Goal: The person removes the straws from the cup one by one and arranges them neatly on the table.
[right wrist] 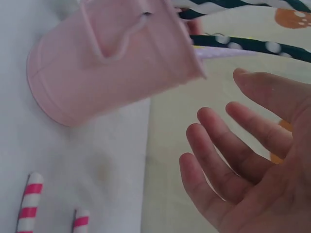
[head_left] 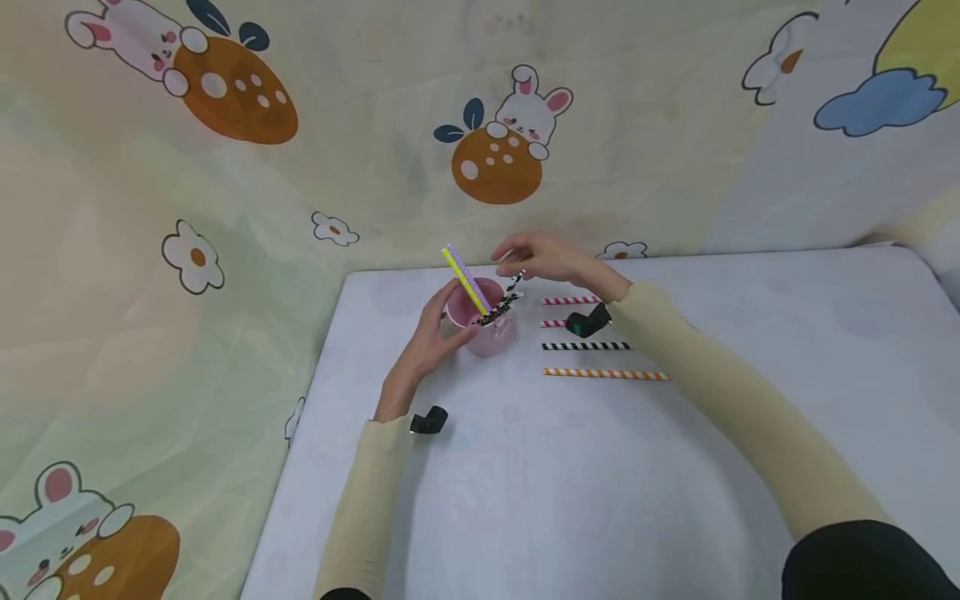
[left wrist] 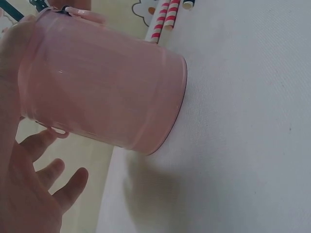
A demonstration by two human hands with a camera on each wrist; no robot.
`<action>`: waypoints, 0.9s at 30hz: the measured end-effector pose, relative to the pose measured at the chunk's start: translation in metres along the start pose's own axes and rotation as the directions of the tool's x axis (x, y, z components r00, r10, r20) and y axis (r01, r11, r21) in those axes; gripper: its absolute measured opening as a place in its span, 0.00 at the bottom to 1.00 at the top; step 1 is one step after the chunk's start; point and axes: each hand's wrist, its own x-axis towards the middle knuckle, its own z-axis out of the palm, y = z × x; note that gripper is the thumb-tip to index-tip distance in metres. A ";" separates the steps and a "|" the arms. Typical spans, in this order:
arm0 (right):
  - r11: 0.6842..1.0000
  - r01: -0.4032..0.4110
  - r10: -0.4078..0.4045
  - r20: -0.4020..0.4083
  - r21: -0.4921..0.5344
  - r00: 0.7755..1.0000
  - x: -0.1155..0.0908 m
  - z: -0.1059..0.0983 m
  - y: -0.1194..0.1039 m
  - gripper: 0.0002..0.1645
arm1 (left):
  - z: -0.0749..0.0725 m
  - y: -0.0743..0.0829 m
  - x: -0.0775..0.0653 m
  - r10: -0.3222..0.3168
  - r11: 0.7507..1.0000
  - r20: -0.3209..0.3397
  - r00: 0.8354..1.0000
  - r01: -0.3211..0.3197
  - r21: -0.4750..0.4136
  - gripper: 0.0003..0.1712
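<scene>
A small pink pail (head_left: 491,340) stands near the back edge of the table. My left hand (head_left: 429,337) holds it by the rim, thumb on the near side; in the left wrist view the other fingers (left wrist: 73,187) spread beside the wall. A yellow straw (head_left: 463,279) and a dotted purple straw lean left inside the pail. Black-and-white straws, one dotted (right wrist: 252,46) and one striped (right wrist: 218,7), lean right. Beside their tops is my right hand (head_left: 543,257), its fingers apart and holding nothing in the right wrist view.
Right of the pail lie two red-and-white striped straws (head_left: 572,300), a black-and-white one (head_left: 585,346) and an orange-and-white one (head_left: 606,374), roughly parallel. The white table (head_left: 525,500) meets a cartoon-printed cloth (head_left: 390,167) behind. Black wrist cameras (head_left: 429,420) sit on both wrists.
</scene>
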 end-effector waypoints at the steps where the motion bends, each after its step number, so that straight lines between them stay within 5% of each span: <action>1: 1.000 0.008 -0.008 0.008 0.002 1.000 0.003 0.003 0.000 0.22 | 0.000 0.000 0.000 0.004 1.000 -0.001 1.000 -0.004 0.001 0.48; 10: 0.996 0.095 -0.095 0.010 -0.004 0.995 0.015 0.027 0.000 0.17 | 0.001 -0.001 0.000 0.013 1.000 0.003 1.000 -0.013 0.013 0.48; 27: 0.995 0.091 -0.090 -0.030 0.036 0.995 0.023 0.043 -0.009 0.15 | -0.002 -0.001 0.000 0.052 0.999 -0.012 0.999 -0.052 0.017 0.48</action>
